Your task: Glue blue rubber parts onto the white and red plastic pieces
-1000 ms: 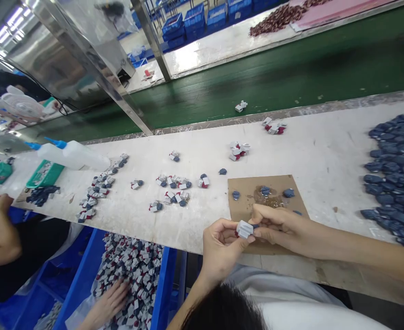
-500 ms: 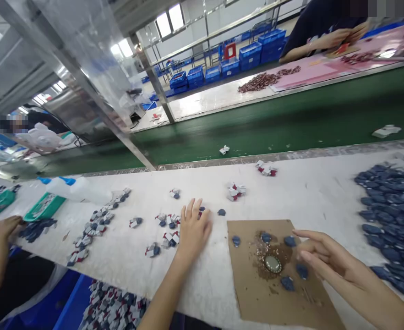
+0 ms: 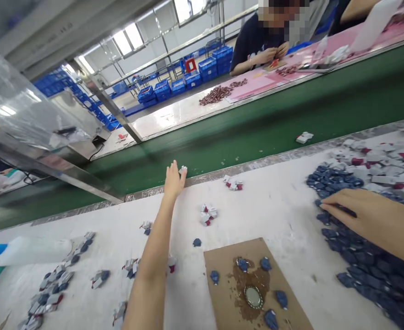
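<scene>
My left hand [image 3: 173, 181] reaches far forward to the metal strip along the green conveyor belt [image 3: 257, 123]. Its fingertips pinch a small white part [image 3: 183, 170]. My right hand [image 3: 370, 219] lies on the pile of dark blue parts [image 3: 360, 270] at the right, its fingers closed around one of them. Between my arms is a brown cardboard sheet [image 3: 222, 268] with a glue puddle, a round metal cap [image 3: 253, 296] and several blue parts on it. Small white, red and blue assemblies [image 3: 207, 214] are scattered over the white table.
A white squeeze bottle [image 3: 33, 250] lies at the left edge. White and red parts [image 3: 387, 160] are heaped behind the blue pile. One white part [image 3: 304, 137] rides on the belt. A person [image 3: 257, 43] works across the belt, with blue crates [image 3: 195, 75] behind.
My left hand left the assemblies on the table and stretched out to the belt's edge with a white part. My right hand moved from the cardboard onto the blue pile. The view tilted up.
</scene>
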A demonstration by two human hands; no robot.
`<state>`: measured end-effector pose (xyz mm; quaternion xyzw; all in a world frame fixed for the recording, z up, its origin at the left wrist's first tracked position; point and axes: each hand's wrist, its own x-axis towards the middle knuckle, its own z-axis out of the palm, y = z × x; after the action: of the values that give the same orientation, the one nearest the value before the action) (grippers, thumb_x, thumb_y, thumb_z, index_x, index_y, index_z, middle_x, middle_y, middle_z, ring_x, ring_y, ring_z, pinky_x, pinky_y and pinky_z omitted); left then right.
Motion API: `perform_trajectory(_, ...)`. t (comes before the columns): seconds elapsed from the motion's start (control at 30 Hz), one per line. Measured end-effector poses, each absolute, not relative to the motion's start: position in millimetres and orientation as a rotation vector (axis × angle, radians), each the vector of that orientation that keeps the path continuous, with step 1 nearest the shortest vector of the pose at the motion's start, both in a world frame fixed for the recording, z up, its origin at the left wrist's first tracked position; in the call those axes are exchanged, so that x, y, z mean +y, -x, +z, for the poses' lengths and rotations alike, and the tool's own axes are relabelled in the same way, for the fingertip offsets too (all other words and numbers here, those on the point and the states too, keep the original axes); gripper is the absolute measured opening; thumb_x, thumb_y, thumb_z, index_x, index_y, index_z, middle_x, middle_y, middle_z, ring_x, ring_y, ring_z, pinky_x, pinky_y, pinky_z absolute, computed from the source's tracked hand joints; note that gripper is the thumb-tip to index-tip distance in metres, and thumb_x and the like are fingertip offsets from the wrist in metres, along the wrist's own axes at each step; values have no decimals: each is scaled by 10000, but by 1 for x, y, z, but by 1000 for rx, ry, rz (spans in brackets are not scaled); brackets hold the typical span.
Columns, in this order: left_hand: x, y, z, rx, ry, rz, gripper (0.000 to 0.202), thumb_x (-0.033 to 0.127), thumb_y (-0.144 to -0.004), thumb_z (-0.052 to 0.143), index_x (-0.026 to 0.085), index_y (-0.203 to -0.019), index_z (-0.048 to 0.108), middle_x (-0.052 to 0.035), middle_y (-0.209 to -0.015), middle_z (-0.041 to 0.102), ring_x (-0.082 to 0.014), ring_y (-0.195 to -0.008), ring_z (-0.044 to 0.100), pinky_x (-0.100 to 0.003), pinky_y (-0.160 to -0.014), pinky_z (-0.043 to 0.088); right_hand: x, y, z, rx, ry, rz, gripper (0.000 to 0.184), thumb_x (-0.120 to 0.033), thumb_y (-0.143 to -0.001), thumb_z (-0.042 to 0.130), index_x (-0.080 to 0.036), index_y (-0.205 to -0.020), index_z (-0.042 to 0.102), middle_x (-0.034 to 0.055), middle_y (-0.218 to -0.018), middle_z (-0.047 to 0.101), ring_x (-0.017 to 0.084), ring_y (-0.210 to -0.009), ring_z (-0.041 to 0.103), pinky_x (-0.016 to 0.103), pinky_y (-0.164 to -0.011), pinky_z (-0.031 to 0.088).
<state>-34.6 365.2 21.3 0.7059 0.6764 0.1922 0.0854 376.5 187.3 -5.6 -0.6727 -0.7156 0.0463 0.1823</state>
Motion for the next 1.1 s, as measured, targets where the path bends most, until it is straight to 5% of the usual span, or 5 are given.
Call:
perform_trajectory(0.17,390,17,5,2067,-1873,675,353,319,-919,595,166,-1237,580,-114,-1303,581,-269,-1165,577,-521,-981,475,214,-386,-5,-2315,1894,99,107,-255,-816,666,-175,-841,731,129,-897,704,270,-844,646,332,-644,438)
perform_trajectory(0.5,241,47,43,1631,-1245,1267,261,268,-822,657,155,-1055,626,-71,-1036,669,-204,-997,644,-313,-810,545,222,-361,8,-2397,1857,96,203,-194,-884,458,-151,-728,581,37,-647,596,97,-514,501,243,-502,223)
perform_trajectory(0.7,88,21,22,1324,-761,1287,540,500,-661,784,176,-1065,632,-62,-913,697,-196,-849,698,-268,-665,550,152,-293,17,-2350,1520,560,284,-405,-962,407,-225,-1124,556,57,-751,686,186,-619,631,275,-560,436)
perform_trajectory(0.83,34,4,11,1121,-403,1271,606,403,-619,866,227,-1166,675,-19,-916,699,-76,-703,611,-123,-487,411,104,-235,17,-2305,1223,1053,251,-429,-918,488,-230,-968,633,38,-746,700,200,-589,641,302,-526,481)
perform_trajectory(1.1,21,15,8,1204,-291,1239,390,316,-484,936,150,-788,756,-48,-792,751,-116,-697,671,-158,-569,482,85,-219,-12,-2340,1200,695,285,-304,-960,388,-219,-1058,642,78,-1024,734,246,-829,713,371,-689,569)
